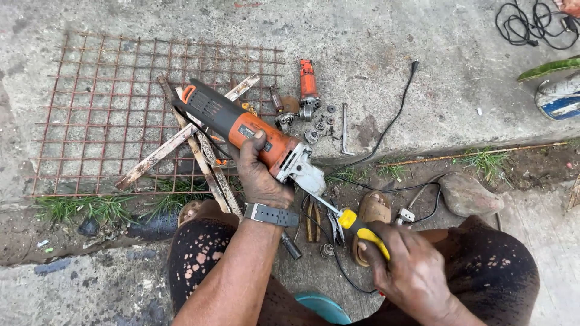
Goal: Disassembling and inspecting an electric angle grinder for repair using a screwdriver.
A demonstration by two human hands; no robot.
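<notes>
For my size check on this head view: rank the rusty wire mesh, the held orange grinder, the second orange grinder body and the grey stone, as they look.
1. rusty wire mesh
2. held orange grinder
3. grey stone and second orange grinder body: alike, unranked.

A single camera rides on the person's head and looks steeply down and forward over the knees. It sits close: the forearms enter from the bottom edge, and the left hand [260,175] and right hand [411,271] fill the lower middle. Beyond them the view takes in a concrete floor [393,36] to the top edge. The floor's extent past the frame probably cannot be judged.
</notes>
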